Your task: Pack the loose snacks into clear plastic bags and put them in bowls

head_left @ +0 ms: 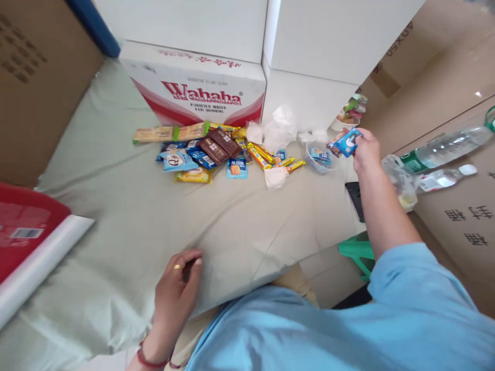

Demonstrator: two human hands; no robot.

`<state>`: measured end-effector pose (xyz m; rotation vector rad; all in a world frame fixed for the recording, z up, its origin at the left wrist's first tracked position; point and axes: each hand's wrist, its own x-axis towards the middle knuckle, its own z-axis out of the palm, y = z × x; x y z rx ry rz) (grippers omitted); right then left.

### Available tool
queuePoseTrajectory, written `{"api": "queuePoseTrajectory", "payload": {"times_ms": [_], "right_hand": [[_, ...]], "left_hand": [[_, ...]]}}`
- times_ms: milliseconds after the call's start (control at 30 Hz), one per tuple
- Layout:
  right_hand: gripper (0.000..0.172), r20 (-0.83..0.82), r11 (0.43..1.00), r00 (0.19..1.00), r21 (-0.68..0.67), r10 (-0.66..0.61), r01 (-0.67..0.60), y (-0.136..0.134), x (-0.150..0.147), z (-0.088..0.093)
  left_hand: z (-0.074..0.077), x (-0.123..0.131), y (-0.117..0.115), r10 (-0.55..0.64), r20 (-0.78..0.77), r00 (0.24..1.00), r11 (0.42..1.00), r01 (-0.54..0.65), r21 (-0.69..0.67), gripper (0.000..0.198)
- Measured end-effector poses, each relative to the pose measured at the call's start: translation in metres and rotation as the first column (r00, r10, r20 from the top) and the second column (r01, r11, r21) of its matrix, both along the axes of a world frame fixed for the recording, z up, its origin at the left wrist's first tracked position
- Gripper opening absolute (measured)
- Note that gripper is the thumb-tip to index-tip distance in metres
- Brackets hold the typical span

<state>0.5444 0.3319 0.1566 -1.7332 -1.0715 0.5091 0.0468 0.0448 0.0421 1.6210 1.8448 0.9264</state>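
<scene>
My right hand (367, 149) is closed on a blue snack packet (349, 142), held just right of a clear plastic tub (319, 164). A brown packet (335, 148) shows beside the blue one, maybe in the same grip. Small blue packets (320, 155) lie in the tub. My left hand (178, 283) rests at the near edge of the cloth-covered table (247, 226), fingers loosely curled and nothing visible in them. Across the table lies a pile of snacks: dark brown packets (219, 146), a light blue packet (178, 160), a yellow packet (193, 175) and yellow sticks (260, 154).
Behind the pile stands a Wahaha carton (201, 95) and white boxes (309, 98). Crumpled white plastic (279, 129) lies by them. At right are a black phone-like object (355, 200), plastic bottles (444, 149) and a green stool (358, 252). A red package (31, 226) sits at left.
</scene>
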Motion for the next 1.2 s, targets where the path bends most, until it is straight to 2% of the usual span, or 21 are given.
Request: {"api": "queuePoseTrajectory", "payload": {"times_ms": [100, 167, 233, 300, 400, 467, 500, 567, 633, 667, 700, 733, 767, 833, 900, 933, 967, 1033, 1067, 1133, 1200], "right_hand": [[0.021, 0.040, 0.956, 0.998, -0.290, 0.056, -0.042, 0.041, -0.001, -0.008], [0.015, 0.097, 0.926, 0.987, -0.367, 0.131, -0.087, 0.047, -0.018, -0.023], [0.013, 0.205, 0.938, 0.964, -0.333, 0.167, -0.092, 0.042, -0.033, -0.038], [0.014, 0.438, 0.961, 0.875, -0.256, 0.208, -0.100, 0.032, -0.040, -0.046], [0.024, 0.750, 0.986, 0.641, -0.105, 0.163, -0.128, 0.017, -0.042, -0.042], [0.030, 0.813, 0.982, 0.571, -0.003, 0.111, -0.187, 0.006, -0.047, -0.034], [0.031, 0.831, 0.965, 0.543, 0.028, 0.123, -0.262, 0.000, -0.053, -0.031], [0.032, 0.859, 0.876, 0.438, -0.023, 0.263, -0.482, -0.013, -0.070, -0.030], [0.038, 0.843, 0.719, 0.255, -0.204, 0.474, -0.665, -0.025, -0.090, -0.037], [0.040, 0.810, 0.648, 0.173, -0.299, 0.560, -0.700, -0.030, -0.100, -0.043], [0.039, 0.771, 0.604, 0.129, -0.371, 0.623, -0.705, -0.033, -0.108, -0.049], [0.035, 0.735, 0.592, 0.132, -0.410, 0.665, -0.694, -0.036, -0.115, -0.055], [0.030, 0.705, 0.604, 0.180, -0.415, 0.686, -0.680, -0.039, -0.119, -0.060], [0.020, 0.635, 0.667, 0.364, -0.333, 0.681, -0.667, -0.047, -0.125, -0.066], [0.019, 0.469, 0.708, 0.570, -0.192, 0.675, -0.679, -0.064, -0.131, -0.067], [0.022, 0.340, 0.710, 0.641, -0.137, 0.689, -0.691, -0.076, -0.135, -0.066], [0.026, 0.200, 0.702, 0.676, -0.103, 0.709, -0.705, -0.092, -0.141, -0.065], [0.032, -0.031, 0.660, 0.665, -0.095, 0.746, -0.745, -0.126, -0.156, -0.063], [0.034, -0.093, 0.632, 0.641, -0.106, 0.762, -0.767, -0.143, -0.166, -0.062], [0.034, -0.113, 0.573, 0.585, -0.124, 0.803, -0.810, -0.173, -0.185, -0.060], [0.033, -0.075, 0.510, 0.521, -0.126, 0.850, -0.851, -0.196, -0.201, -0.059]], "left_hand": [[-0.007, -0.004, -0.012, -0.025, -0.113, 0.993, 0.997, 0.033, 0.072, 0.026], [-0.011, 0.001, -0.016, -0.050, -0.196, 0.979, 0.985, 0.080, 0.150, 0.021], [-0.014, 0.009, -0.017, -0.064, -0.264, 0.962, 0.962, 0.130, 0.241, 0.016], [-0.016, 0.014, -0.017, -0.084, -0.312, 0.946, 0.937, 0.182, 0.298, 0.015], [-0.016, 0.017, -0.018, -0.090, -0.354, 0.931, 0.920, 0.214, 0.327, 0.017], [-0.016, 0.017, -0.018, -0.081, -0.362, 0.928, 0.917, 0.212, 0.338, 0.017], [-0.016, 0.017, -0.018, -0.082, -0.363, 0.928, 0.917, 0.213, 0.337, 0.017], [-0.016, 0.017, -0.018, -0.090, -0.360, 0.929, 0.919, 0.216, 0.328, 0.017], [-0.017, 0.018, -0.018, -0.095, -0.355, 0.930, 0.921, 0.218, 0.324, 0.017], [-0.018, 0.018, -0.019, -0.095, -0.351, 0.931, 0.922, 0.216, 0.322, 0.018], [-0.018, 0.018, -0.019, -0.094, -0.341, 0.935, 0.922, 0.211, 0.324, 0.018], [-0.018, 0.018, -0.020, -0.090, -0.323, 0.942, 0.922, 0.201, 0.330, 0.017], [-0.018, 0.017, -0.021, -0.084, -0.296, 0.951, 0.923, 0.186, 0.337, 0.017], [-0.015, 0.016, -0.023, -0.058, -0.222, 0.973, 0.931, 0.133, 0.341, 0.016], [-0.008, 0.017, -0.024, -0.015, -0.116, 0.993, 0.948, 0.051, 0.315, 0.014], [-0.002, 0.020, -0.023, 0.009, -0.047, 0.999, 0.957, 0.005, 0.289, 0.013], [0.004, 0.025, -0.021, 0.031, 0.035, 0.999, 0.967, -0.038, 0.252, 0.013], [0.018, 0.039, -0.013, 0.067, 0.236, 0.970, 0.984, -0.103, 0.144, 0.018], [0.025, 0.049, -0.006, 0.078, 0.344, 0.936, 0.991, -0.110, 0.076, 0.022], [0.036, 0.069, 0.009, 0.102, 0.528, 0.843, 0.995, -0.082, -0.062, 0.030], [0.043, 0.086, 0.026, 0.085, 0.591, 0.802, 0.995, -0.040, -0.089, 0.038]]}}
